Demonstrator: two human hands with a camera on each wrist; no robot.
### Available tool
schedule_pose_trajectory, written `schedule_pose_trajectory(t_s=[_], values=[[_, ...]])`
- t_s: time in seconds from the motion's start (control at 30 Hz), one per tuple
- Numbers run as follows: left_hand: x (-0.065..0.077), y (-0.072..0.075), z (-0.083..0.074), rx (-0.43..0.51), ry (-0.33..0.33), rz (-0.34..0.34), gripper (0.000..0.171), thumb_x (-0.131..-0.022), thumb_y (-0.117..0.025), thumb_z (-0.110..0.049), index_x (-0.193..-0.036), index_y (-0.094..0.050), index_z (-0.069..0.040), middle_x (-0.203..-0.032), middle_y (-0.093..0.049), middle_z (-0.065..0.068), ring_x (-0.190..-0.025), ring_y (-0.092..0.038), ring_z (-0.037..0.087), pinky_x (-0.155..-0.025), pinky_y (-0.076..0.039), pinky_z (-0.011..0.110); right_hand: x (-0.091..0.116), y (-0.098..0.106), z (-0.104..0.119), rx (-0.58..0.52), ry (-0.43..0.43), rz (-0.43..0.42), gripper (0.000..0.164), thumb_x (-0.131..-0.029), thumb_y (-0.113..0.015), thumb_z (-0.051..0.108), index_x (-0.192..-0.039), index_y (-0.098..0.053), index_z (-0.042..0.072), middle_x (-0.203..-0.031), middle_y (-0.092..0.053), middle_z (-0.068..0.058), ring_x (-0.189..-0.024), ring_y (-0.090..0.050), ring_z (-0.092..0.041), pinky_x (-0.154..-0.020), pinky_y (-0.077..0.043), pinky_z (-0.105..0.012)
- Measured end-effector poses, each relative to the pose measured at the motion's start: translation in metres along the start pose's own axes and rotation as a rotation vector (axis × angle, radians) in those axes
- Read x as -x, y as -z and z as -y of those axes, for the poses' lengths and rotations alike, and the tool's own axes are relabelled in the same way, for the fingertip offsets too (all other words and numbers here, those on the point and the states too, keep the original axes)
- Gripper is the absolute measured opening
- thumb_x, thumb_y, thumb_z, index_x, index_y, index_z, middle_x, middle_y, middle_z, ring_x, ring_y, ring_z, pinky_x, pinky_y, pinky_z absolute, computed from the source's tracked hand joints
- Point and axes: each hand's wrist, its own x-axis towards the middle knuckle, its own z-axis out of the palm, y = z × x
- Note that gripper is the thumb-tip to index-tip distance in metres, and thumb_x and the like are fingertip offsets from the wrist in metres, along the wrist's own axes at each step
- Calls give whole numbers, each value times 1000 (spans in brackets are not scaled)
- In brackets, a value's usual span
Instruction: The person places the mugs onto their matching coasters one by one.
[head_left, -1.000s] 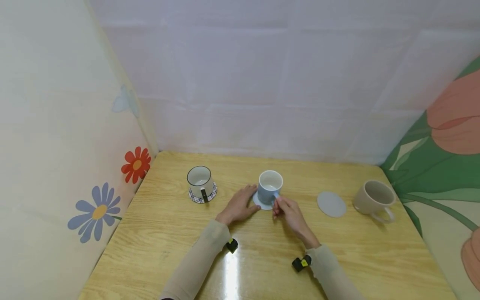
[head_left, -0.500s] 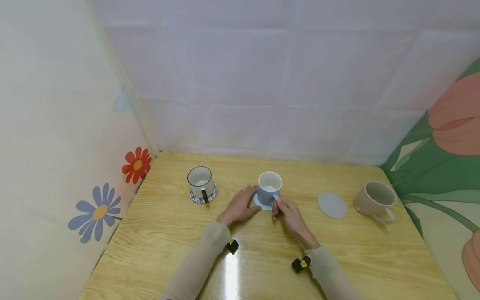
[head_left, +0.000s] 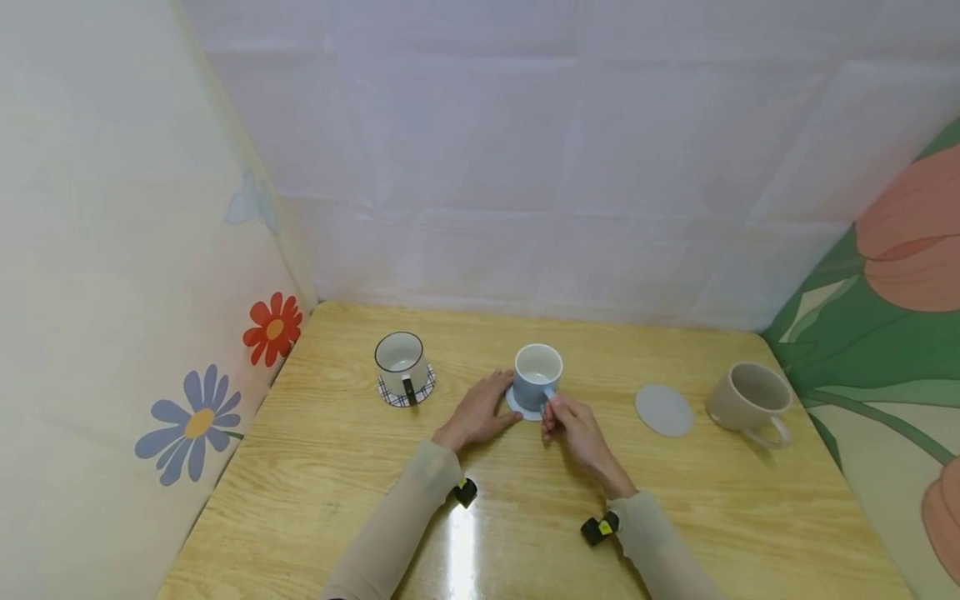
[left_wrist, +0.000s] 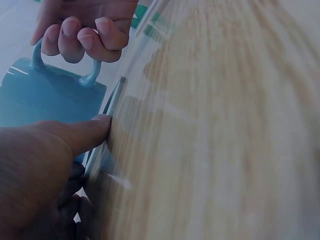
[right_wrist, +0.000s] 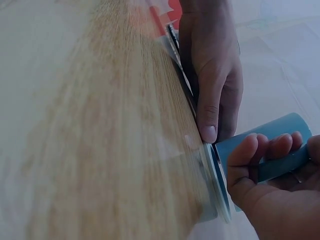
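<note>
A light blue mug (head_left: 536, 377) with a white inside stands over a pale blue round coaster (head_left: 521, 410). My right hand (head_left: 576, 429) grips the mug's handle, which points toward me; in the right wrist view its fingers (right_wrist: 243, 151) are curled round it. My left hand (head_left: 480, 410) lies low at the left of the coaster, its straight thumb (left_wrist: 90, 132) touching the coaster's edge. The other left fingers stretch along the coaster's far side, partly hidden in the left wrist view. A thin gap shows between mug base and coaster in the right wrist view.
On the wooden table (head_left: 315, 475), a white mug (head_left: 397, 367) with a black rim stands on a checked coaster (head_left: 427, 387) at the left. To the right lie a grey round coaster (head_left: 664, 410) and, beyond it, a beige mug (head_left: 738, 404). A white cloth (head_left: 480, 208) hangs behind the table.
The blue mug and my right hand have shifted very slightly to the left and toward me over the coaster. My left hand stays where it was.
</note>
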Motion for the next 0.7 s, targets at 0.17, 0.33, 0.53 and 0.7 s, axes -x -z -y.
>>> schedule_pose_trajectory(t_s=[0.17,0.33,0.53,0.7], values=[[-1,0,1,-1,7,6,77,-100,-75,-36,-165,-39,-13,-171,-39,13,-161,-32,39,-131,-25,60,-1,-1,-1,-2,-6,-11,44,-117,-35,13,-96,-48,-23,-80,-55,-6,-72,-58,-14,-66,-56,-24],[0,1,0,3,8,5,77,-100,-75,-35,-165,-39,-14,-171,-39,12,-161,-32,39,-131,-25,60,-1,-2,-1,-7,-12,-14,43,-117,-35,14,-95,-48,-21,-80,-55,-5,-72,-58,-14,-66,-56,-24],[1,5,-4,10,-2,-1,78,-100,-77,-32,-165,-39,-15,-170,-41,12,-160,-32,39,-131,-25,60,0,-1,-1,-10,-12,1,45,-118,-35,14,-96,-47,-23,-80,-54,-5,-72,-58,-13,-65,-56,-24],[2,6,-7,15,-7,1,78,-99,-77,-29,-165,-39,-12,-170,-41,13,-160,-33,39,-131,-25,60,1,1,-2,-11,8,49,45,-118,-33,13,-95,-45,-23,-80,-53,-6,-72,-57,-13,-65,-55,-24]])
